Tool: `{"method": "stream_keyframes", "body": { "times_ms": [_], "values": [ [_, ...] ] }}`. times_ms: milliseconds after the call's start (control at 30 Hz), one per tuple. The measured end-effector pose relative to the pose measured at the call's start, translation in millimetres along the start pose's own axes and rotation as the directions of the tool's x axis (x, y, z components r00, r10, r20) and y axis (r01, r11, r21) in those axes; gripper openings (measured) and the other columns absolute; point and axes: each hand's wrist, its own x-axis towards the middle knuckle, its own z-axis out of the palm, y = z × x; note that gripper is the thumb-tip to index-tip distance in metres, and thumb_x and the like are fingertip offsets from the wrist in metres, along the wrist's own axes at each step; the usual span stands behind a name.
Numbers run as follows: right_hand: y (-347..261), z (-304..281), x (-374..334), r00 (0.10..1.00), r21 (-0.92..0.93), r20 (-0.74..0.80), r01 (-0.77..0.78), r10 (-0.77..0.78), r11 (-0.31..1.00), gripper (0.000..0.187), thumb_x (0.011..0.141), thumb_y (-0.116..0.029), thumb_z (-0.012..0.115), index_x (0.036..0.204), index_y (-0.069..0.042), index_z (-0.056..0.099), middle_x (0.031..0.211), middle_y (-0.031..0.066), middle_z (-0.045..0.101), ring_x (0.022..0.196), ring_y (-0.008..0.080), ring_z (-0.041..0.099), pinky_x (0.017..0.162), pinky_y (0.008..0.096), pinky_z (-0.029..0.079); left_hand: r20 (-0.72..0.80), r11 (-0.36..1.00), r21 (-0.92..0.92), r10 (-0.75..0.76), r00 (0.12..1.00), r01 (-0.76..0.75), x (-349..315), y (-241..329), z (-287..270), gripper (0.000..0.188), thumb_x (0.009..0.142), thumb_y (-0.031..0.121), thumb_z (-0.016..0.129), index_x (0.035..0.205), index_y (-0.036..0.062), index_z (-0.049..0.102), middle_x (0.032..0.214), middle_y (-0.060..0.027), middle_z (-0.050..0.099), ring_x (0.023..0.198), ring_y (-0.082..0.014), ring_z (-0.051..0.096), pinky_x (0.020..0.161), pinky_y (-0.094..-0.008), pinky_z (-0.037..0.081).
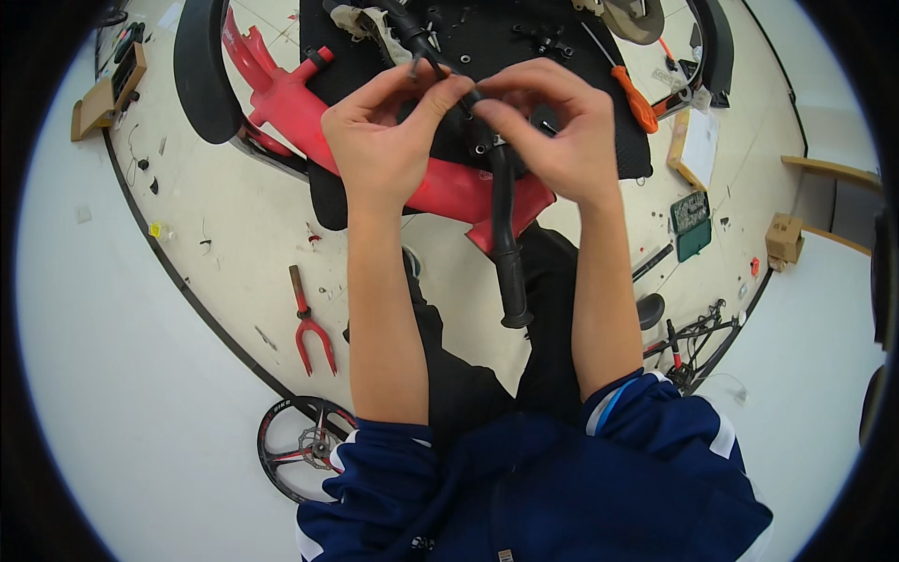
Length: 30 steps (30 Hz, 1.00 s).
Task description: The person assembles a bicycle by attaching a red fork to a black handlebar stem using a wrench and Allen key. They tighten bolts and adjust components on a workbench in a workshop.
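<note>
A black handlebar (503,201) runs lengthwise across a red bicycle frame (449,192), its rubber grip (511,290) pointing toward me. Both rest over a black chair seat (330,201). Thumb and fingers of my left hand (389,131) are pinched together at the handlebar's upper part, beside a thin dark piece that curves around it. My right hand (562,126) pinches at the same spot from the other side, fingertips nearly meeting the left ones. Whatever small part lies between the fingertips is hidden. Just below them, a clamp with bolt holes (480,148) shows on the bar.
Curved black armrests (204,70) flank the seat. On its right lies an orange-handled screwdriver (637,98). Around the floor are a red fork (304,323), a wheel (318,450), a green case of small parts (693,225), a cardboard box (785,238) and a dark bicycle part (693,342).
</note>
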Motion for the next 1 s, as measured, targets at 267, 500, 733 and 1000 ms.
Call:
{"method": "stream_keyframes", "body": {
  "times_ms": [267,500,733,1000],
  "values": [
    [6,16,0,0.996,-0.012,-0.083,0.014,-0.015,1.0,0.016,0.074,-0.003,0.077,0.089,-0.001,0.074,0.081,0.0094,0.07,0.073,0.0192,0.065,0.068,0.0284,0.051,0.148,0.988,0.113,0.083,0.985,-0.1,-1,0,6,0.02,0.084,-0.008,0.072,0.104,-0.0074,0.07,0.1,-0.0114,0.072,0.091,-0.0164,0.067,0.087,-0.0282,0.054],
    [9,19,1,0.995,-0.044,-0.023,0.093,-0.094,0.995,0.019,0.075,-0.004,0.076,0.094,0.0,0.074,0.082,0.0107,0.07,0.077,0.0207,0.067,0.071,0.0298,0.053,0.176,0.974,0.136,0.158,0.972,-0.183,1,-5,0,0.019,0.082,-0.008,0.071,0.101,-0.0048,0.073,0.098,-0.0124,0.072,0.089,-0.0167,0.069,0.083,-0.028,0.055],
    [5,20,1,0.994,-0.006,-0.062,-0.09,0.09,0.996,0.021,0.075,0.001,0.074,0.096,0.003,0.071,0.089,0.008,0.07,0.085,0.016,0.067,0.08,0.0266,0.051,0.091,0.975,0.186,0.105,0.99,-0.12,3,0,10,0.022,0.082,-0.011,0.071,0.104,-0.008,0.07,0.1,-0.0134,0.071,0.084,-0.0158,0.069,0.081,-0.0281,0.056],
    [12,17,4,0.998,-0.011,0.056,0.041,-0.04,0.999,0.021,0.08,-0.002,0.075,0.1,0.001,0.072,0.096,0.0087,0.071,0.088,0.0181,0.068,0.084,0.0273,0.051,0.146,0.991,-0.047,0.133,0.98,-0.127,9,1,2,0.02,0.082,-0.004,0.074,0.102,-0.0031,0.074,0.097,-0.0105,0.074,0.09,-0.0153,0.069,0.081,-0.0258,0.054]
  ]
}}
